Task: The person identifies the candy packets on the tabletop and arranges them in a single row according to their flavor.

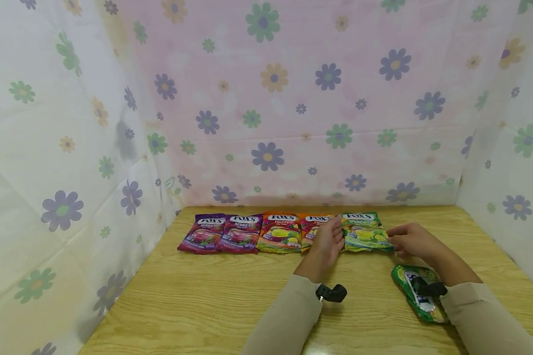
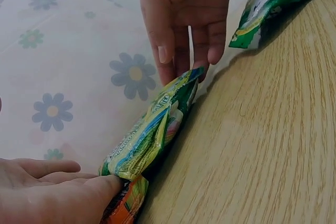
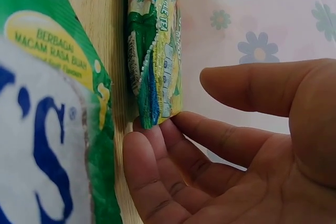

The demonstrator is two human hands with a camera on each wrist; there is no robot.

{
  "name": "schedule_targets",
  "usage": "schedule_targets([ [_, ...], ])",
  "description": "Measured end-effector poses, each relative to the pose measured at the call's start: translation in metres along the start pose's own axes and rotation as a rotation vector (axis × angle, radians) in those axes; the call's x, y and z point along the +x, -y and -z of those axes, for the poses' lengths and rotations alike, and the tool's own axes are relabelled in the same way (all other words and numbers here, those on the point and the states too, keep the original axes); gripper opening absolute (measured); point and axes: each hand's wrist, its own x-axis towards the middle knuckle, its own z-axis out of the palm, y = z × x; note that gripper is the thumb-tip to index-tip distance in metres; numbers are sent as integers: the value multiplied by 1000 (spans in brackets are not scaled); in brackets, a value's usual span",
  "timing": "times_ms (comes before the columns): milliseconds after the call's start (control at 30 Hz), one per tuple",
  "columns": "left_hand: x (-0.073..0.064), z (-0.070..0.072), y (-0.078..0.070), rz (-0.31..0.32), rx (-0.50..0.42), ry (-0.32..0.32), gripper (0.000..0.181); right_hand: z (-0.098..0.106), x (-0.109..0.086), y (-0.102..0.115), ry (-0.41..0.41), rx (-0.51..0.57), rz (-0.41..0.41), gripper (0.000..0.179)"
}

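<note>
A green-and-yellow Fox's candy bag (image 1: 365, 232) lies flat at the right end of a row, between both hands. My left hand (image 1: 326, 242) is at its left edge, fingers extended, partly covering an orange Fruits candy bag (image 1: 308, 228). In the left wrist view that hand (image 2: 58, 190) touches the place where the two bags meet. At the green bag's right edge is my right hand (image 1: 415, 241). The right wrist view shows its fingertips against the bag's corner and the thumb (image 3: 247, 86) apart from it.
Another orange Fruits bag (image 1: 279, 234) and two purple Berries bags (image 1: 241, 235) continue the row leftward along the back of the wooden table (image 1: 231, 301). A second green Fox's bag (image 1: 413, 283) lies under the right forearm. Flowered cloth (image 1: 266, 108) surrounds the table's back and sides.
</note>
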Motion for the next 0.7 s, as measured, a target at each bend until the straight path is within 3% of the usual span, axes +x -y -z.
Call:
schedule_targets([
  [433,-4,-8,-3,-32,98,13,68,2,-6,5,33,-7,-7,55],
  [700,-6,-11,-5,-40,106,-9,66,4,-7,3,42,-2,-5,54],
])
